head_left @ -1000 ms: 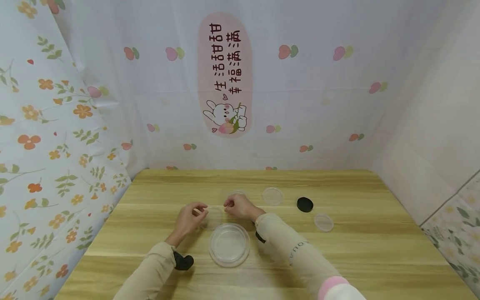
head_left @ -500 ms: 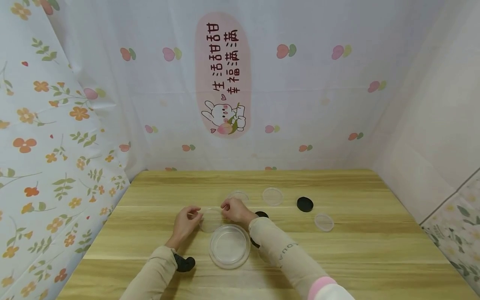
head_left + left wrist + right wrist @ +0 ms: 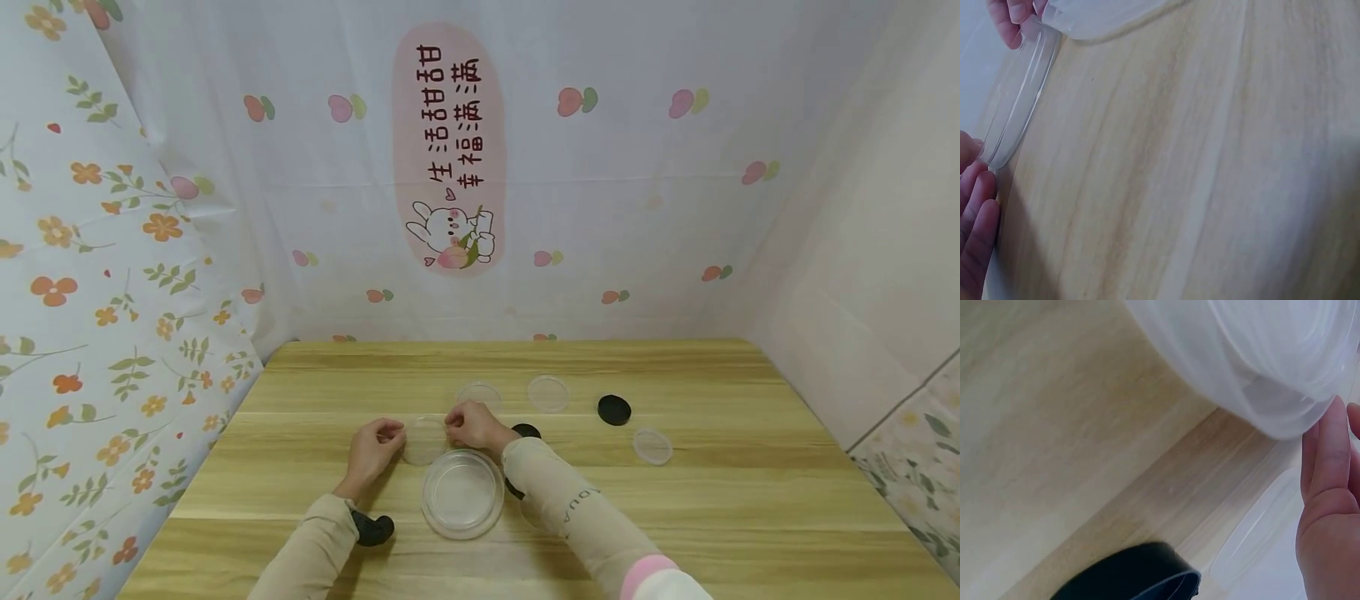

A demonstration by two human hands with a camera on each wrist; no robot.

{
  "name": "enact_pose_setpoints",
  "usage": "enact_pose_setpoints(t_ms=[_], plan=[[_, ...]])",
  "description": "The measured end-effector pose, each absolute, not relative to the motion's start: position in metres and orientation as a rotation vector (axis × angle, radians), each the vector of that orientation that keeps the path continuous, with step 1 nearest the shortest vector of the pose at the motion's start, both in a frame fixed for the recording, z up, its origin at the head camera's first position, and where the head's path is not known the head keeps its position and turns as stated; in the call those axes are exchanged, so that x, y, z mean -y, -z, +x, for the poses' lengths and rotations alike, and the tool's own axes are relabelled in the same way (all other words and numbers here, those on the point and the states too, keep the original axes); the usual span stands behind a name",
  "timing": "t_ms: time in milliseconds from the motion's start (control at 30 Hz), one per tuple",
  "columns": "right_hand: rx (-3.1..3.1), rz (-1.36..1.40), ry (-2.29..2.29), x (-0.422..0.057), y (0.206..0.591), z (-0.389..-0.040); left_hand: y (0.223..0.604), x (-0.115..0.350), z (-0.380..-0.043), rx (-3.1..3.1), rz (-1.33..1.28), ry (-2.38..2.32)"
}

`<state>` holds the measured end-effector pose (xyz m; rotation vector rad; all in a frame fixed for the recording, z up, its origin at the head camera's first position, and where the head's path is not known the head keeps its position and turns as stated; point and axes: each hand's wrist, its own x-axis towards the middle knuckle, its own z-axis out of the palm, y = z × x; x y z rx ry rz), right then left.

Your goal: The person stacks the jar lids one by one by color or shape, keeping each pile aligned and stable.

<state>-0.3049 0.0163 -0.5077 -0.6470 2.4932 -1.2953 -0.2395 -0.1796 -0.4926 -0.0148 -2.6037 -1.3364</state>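
Note:
Between both hands is a clear round plastic lid [image 3: 425, 441], just behind a larger clear round plastic piece [image 3: 462, 493] lying on the table. My left hand [image 3: 374, 451] pinches the lid's left edge; in the left wrist view, the thumb and fingers [image 3: 979, 215] meet at its rim. On the opposite edge, my right hand [image 3: 476, 425] pinches it too. Seen in the right wrist view, that hand's fingers [image 3: 1332, 450] are beside overlapping clear plastic rims, and its fingertips are partly hidden.
Other clear round lids lie behind the right hand [image 3: 480, 393], farther right [image 3: 548, 394] and near the right side [image 3: 652, 447]. One black round lid [image 3: 614, 410] lies between them; other black round pieces [image 3: 527, 431] are partly covered by the right forearm.
Both hands have come slightly lower with the lid, and the left fingers have drawn together on its edge. The right forearm has shifted left, uncovering part of a black piece.

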Motion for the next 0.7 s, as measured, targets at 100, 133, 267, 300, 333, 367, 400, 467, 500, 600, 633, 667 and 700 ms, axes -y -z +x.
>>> enact_pose_setpoints(t_ms=[100, 133, 267, 300, 333, 367, 400, 467, 500, 600, 633, 667, 700], plan=[[-2.509, -0.575, 1.27, -0.013, 0.477, -0.283, 0.493, 0.178, -0.24, 2.593, 0.011, 1.341], [-2.509, -0.565, 1.266, -0.012, 0.474, -0.281, 0.494, 0.178, -0.24, 2.588, 0.024, 1.344], [-2.534, -0.698, 1.278, -0.015, 0.53, -0.316, 0.495, 0.175, -0.24, 2.564, 0.055, 1.366], [-2.537, -0.753, 1.292, -0.017, 0.561, -0.336, 0.495, 0.174, -0.24, 2.56, 0.061, 1.37], [-2.537, -0.791, 1.298, -0.017, 0.587, -0.353, 0.495, 0.174, -0.24, 2.558, 0.068, 1.375], [-2.554, -0.799, 1.273, -0.018, 0.585, -0.353, 0.494, 0.173, -0.239, 2.554, 0.071, 1.379], [-2.534, -0.794, 1.277, -0.017, 0.58, -0.351, 0.493, 0.173, -0.239, 2.553, 0.078, 1.381], [-2.553, -0.743, 1.231, -0.017, 0.544, -0.332, 0.491, 0.172, -0.239, 2.553, 0.099, 1.373], [-2.546, -0.708, 1.224, -0.017, 0.518, -0.317, 0.489, 0.172, -0.24, 2.553, 0.109, 1.366], [-2.544, -0.671, 1.212, -0.019, 0.453, -0.28, 0.484, 0.172, -0.243, 2.551, 0.126, 1.339], [-2.541, -0.673, 1.218, -0.02, 0.452, -0.281, 0.482, 0.172, -0.243, 2.551, 0.129, 1.332], [-2.538, -0.673, 1.221, -0.02, 0.45, -0.281, 0.481, 0.172, -0.244, 2.55, 0.127, 1.332], [-2.532, -0.673, 1.229, -0.021, 0.449, -0.281, 0.48, 0.171, -0.244, 2.548, 0.122, 1.334]])
